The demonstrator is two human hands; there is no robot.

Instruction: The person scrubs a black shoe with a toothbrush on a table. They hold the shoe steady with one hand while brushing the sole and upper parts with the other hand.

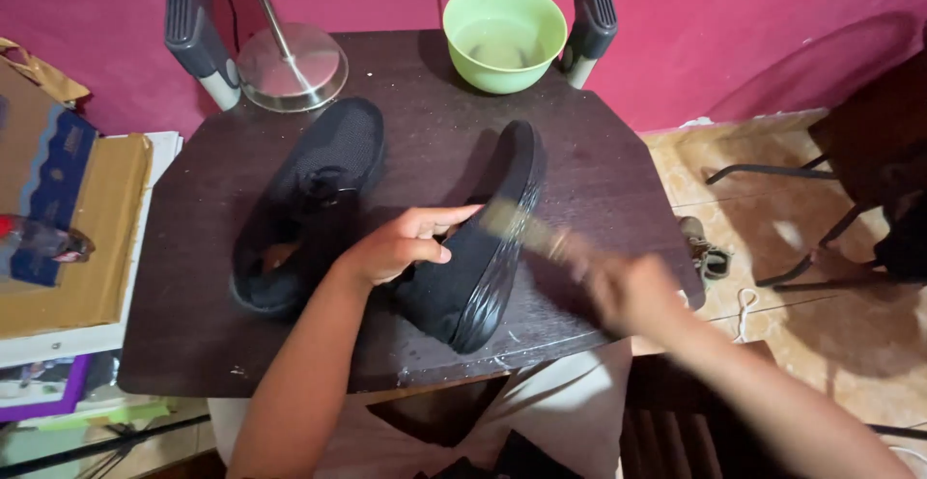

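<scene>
Head view: left hand (pixel 401 244) grips a black knit shoe (pixel 473 247) tipped on its side on the dark wooden counter (pixel 599 180). Right hand (pixel 628 291), blurred, is closed around a pale brush (pixel 517 225) on the sole. Sloppy scrubbing could knock the other black shoe (pixel 309 199) or green plastic bowl of water (pixel 504 35).

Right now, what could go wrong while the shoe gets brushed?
The green bowl holds water near the table's back edge; a bump might spill it. The left hand props the shoe on its side, so it could tip. The right hand swings the brush fast and may hit those fingers.
</scene>
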